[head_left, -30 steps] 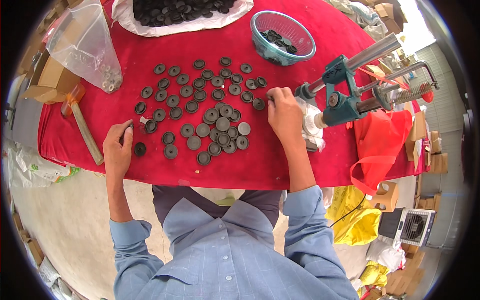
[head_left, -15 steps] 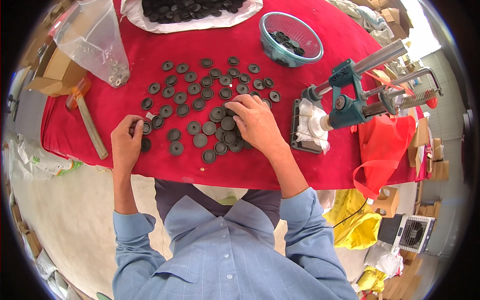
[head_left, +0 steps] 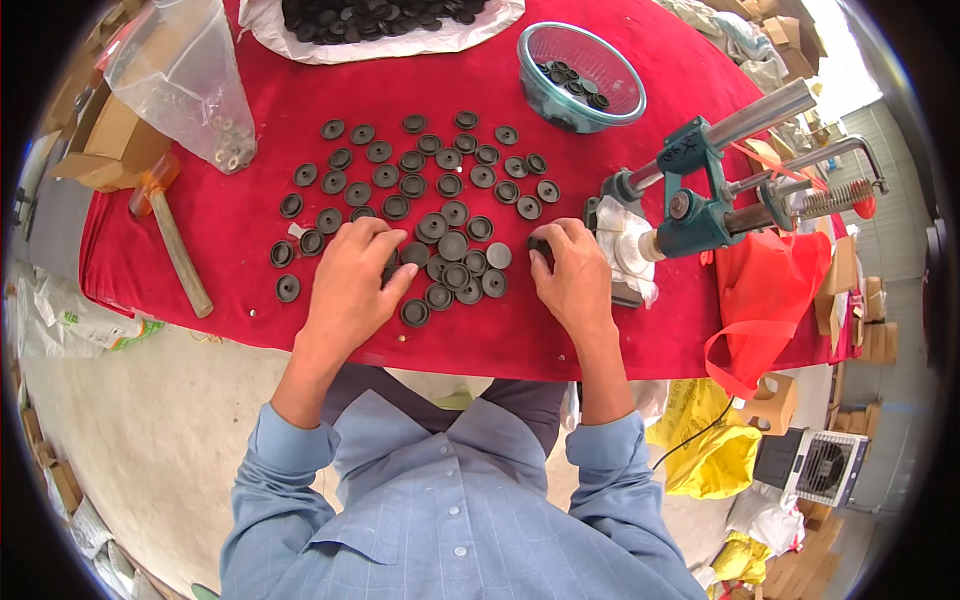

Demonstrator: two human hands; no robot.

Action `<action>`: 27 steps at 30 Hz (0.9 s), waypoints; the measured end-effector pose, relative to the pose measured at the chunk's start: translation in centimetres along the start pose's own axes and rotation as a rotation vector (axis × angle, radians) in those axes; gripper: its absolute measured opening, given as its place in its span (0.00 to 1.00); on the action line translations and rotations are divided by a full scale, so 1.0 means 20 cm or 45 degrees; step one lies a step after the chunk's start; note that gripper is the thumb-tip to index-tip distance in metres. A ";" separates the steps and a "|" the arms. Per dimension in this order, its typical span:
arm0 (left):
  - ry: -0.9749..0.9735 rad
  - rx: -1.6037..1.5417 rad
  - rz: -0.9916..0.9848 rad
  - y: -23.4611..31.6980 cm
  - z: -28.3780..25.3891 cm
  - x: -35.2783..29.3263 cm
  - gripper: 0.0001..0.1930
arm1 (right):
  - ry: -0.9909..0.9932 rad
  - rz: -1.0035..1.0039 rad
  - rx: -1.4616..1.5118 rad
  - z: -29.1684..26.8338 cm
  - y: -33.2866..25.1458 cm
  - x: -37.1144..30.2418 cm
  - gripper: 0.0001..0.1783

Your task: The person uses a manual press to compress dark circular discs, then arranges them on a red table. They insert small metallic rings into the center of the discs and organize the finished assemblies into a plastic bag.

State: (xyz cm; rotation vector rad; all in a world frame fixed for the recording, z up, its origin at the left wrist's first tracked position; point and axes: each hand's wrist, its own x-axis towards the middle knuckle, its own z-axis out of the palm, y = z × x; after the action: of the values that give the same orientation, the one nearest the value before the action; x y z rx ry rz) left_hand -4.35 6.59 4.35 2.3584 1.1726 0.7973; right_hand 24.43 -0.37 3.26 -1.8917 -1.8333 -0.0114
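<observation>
Many round black discs with raised rims (head_left: 449, 185) lie spread over the red tablecloth, most apart and some overlapping in the middle. My left hand (head_left: 350, 280) is at the left side of that cluster, its thumb and fingers curled round a black disc (head_left: 390, 266) that they partly hide. On the cluster's right, my right hand (head_left: 575, 272) pinches another black disc (head_left: 540, 247) close to the cloth. A few discs, such as one flat-topped disc (head_left: 453, 244), show a smooth face instead of a rim.
A green hand press (head_left: 690, 190) stands just right of my right hand. Behind are a clear bluish bowl (head_left: 610, 118) of discs and a white sack (head_left: 380, 55) of black pieces. A hammer (head_left: 180, 250) and a clear plastic bag (head_left: 185, 80) lie left. A red bag (head_left: 765, 300) sits right.
My left hand has moved right, from the cluster's left edge in over the discs. My right hand has shifted right, off the cluster, with a disc. Two discs now lie where my left hand was.
</observation>
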 end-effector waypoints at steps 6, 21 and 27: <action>-0.056 0.100 0.069 -0.03 0.12 0.05 0.21 | -0.039 0.016 0.371 0.07 -0.15 0.10 0.17; 0.132 -0.059 0.053 -0.09 0.06 0.07 0.14 | -0.130 -0.101 0.300 0.15 -0.29 0.13 0.17; 0.018 0.008 0.021 -0.13 0.08 0.11 0.07 | -0.222 0.029 0.458 0.18 -0.24 0.12 0.14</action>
State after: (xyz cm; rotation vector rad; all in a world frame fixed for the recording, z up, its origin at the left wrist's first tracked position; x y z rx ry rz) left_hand -3.81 9.77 2.40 2.3739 1.1649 0.8182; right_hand 18.87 3.06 2.62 -1.7001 -1.7811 0.4734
